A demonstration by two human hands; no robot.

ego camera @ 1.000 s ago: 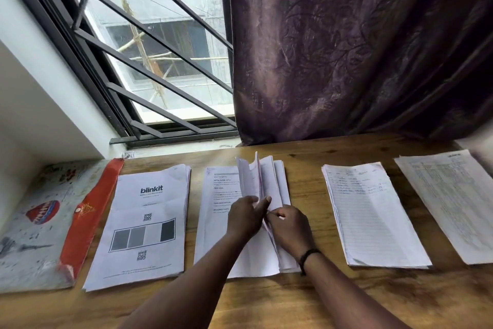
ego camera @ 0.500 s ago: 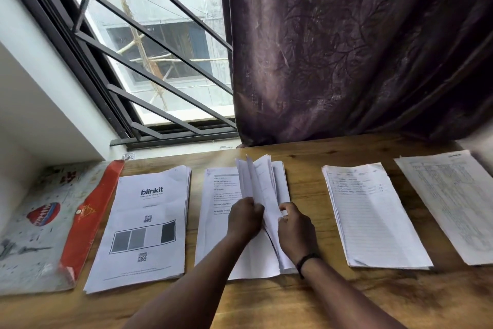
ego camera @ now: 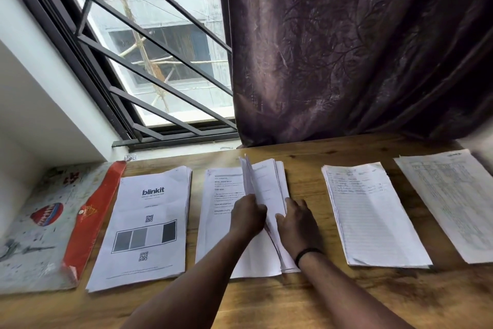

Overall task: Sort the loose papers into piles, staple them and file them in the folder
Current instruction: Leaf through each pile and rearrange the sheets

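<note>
My left hand (ego camera: 249, 218) is curled around a few raised sheets of the middle pile (ego camera: 240, 222), pinching them so they stand up and fan at the top. My right hand (ego camera: 297, 223) lies just beside it with fingers fairly straight, pressing the right half of the same pile flat against the table (ego camera: 306, 299). A dark band circles my right wrist.

I will use the middle pile as the landmark. Just to its left lies the blinkit pile (ego camera: 149, 224), its top sheet printed with a logo, 2 QR codes and a strip of grey squares. Further left, at the table's end, is the folder (ego camera: 45, 224), pale with a red flap, lying closed as far as I can tell. To the right of the middle pile is a lined pile (ego camera: 373, 216), and beyond that a pile of printed tables (ego camera: 450, 200), partly cut off by the frame. That makes 4 piles, none touching. Behind them hang a dark curtain (ego camera: 360, 48) and a barred window (ego camera: 160, 61). I see no stapler.

By my judgement the paper is light, thin and floppy; single sheets bend and slip easily over one another. The sheets look best taken near an edge or corner with a light pinch, while the other hand weighs the rest down so the stack does not skew.
</note>
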